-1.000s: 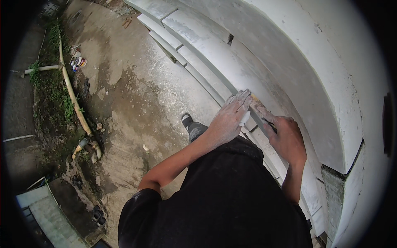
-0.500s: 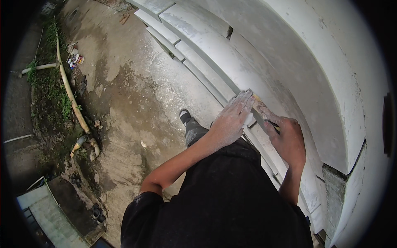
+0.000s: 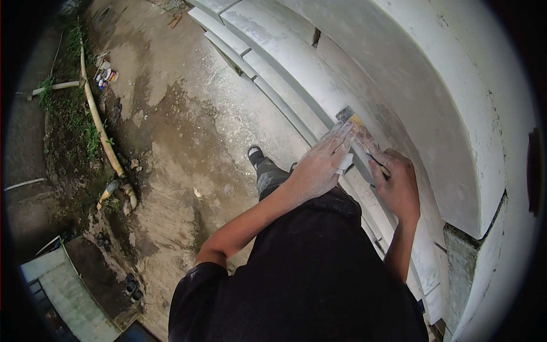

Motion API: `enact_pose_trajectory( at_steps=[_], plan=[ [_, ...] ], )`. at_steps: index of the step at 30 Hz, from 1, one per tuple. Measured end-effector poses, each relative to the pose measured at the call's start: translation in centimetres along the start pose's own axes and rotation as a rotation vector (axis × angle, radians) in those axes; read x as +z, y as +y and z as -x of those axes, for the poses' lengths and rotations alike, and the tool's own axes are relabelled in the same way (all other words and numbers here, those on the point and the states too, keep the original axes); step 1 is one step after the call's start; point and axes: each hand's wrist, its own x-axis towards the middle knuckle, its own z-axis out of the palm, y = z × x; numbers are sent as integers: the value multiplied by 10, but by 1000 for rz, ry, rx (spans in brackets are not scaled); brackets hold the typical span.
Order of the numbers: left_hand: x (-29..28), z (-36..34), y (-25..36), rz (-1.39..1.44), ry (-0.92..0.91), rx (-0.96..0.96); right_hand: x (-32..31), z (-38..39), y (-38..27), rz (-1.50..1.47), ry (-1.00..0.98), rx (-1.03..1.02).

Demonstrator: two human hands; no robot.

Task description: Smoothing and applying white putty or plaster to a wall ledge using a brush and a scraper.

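My right hand (image 3: 396, 182) is closed round the handle of a putty knife (image 3: 345, 113). Its dark, flat blade and a yellow patch show beyond my fingertips, close to the pale ledge (image 3: 310, 62). Dusted with white powder, my left hand (image 3: 319, 165) has its fingers straight and held together, the tips beside the blade. A small white piece (image 3: 345, 163) sticks out from under the left palm, on the thumb side; what it is I cannot make out, and the rest is hidden.
A grey and white wall (image 3: 433, 114) rises on the right, with stepped ledges below it. On the left lies stained concrete ground (image 3: 176, 137), a long pipe (image 3: 94, 114) among weeds, and several small containers (image 3: 107, 75). My sandalled foot (image 3: 256, 154) stands near the lowest ledge.
The putty knife's blade has come into sight past my left fingertips. My right hand has shifted slightly, and the left fingers have drawn back a little from the ledge.
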Motion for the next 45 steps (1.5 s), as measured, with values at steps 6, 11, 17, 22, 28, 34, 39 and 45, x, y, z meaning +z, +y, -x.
enact_pose_trajectory(
  at_steps=[6, 11, 17, 22, 28, 34, 39, 45],
  plan=[
    [-2, -2, -2, 69, 62, -44, -6, -17, -15, -29, -47, -13],
    [-12, -5, -10, 28, 62, -46, 1, -27, -19, 29, -42, -44],
    [-13, -7, -14, 33, 101, -48, -2, -33, -22, 39, -48, -50],
    [-15, -12, -15, -1, 124, -21, 1, -37, -18, 35, -94, 46],
    [-17, -12, -12, -25, 117, -29, 10, -30, -12, 5, -29, -36],
    [5, -4, 14, 30, 19, 63, -19, 8, -5, 68, -160, 203],
    [-2, -10, -1, 24, 74, 3, -3, -20, -16, 99, -103, 100],
    [-7, -8, -2, -30, 2, 41, -8, -8, -3, -28, -27, 76]
  ],
)
